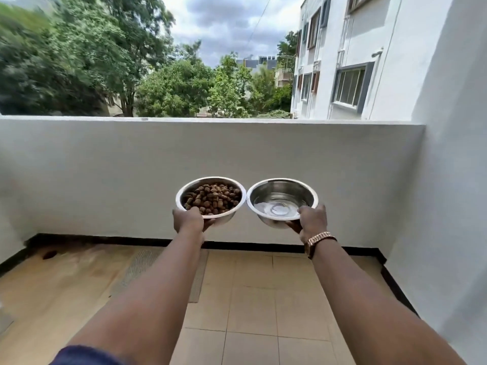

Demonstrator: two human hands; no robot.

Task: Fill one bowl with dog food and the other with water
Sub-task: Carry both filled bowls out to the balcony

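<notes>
Two steel bowls are held out in front of me at arm's length, side by side with their rims nearly touching. The left bowl (181, 197) is full of brown dog food (213, 198); my left hand (188, 218) grips its near rim, thumb on top and fingers underneath. The right bowl (313, 197) has clear water (276, 208) in its bottom; my right hand (312, 219), with a gold watch on the wrist, grips its near rim the same way. Both bowls are held level, well above the floor.
I stand on a tiled balcony (250, 299). A white parapet wall (105, 167) closes it ahead and a white side wall (448, 206) on the right. A thin mat (147, 264) lies on the tiles at left. Trees and a white building rise beyond.
</notes>
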